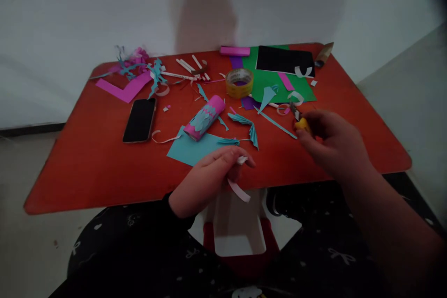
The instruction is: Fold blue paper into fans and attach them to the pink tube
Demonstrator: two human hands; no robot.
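My left hand (216, 172) is closed at the table's front edge, pinching a white paper strip (239, 192) whose tail hangs below the fingers. On the right, my right hand (333, 142) grips scissors (303, 125) with yellow on the handle; their blades point away from me over the table. Between the hands lie blue pleated paper pieces (249, 126). Just beyond my left hand, a pink tube (206, 116) covered in blue paper scales rests on its side, partly over a blue paper sheet (190, 149).
The red table (91, 172) carries a phone (139, 120), a tape roll (239, 83), white sticks (185, 66) and pink and blue scraps (136, 63). Green paper (279, 88) and a black sheet (284, 59) lie at the back right. Below the front edge is a white surface (239, 228).
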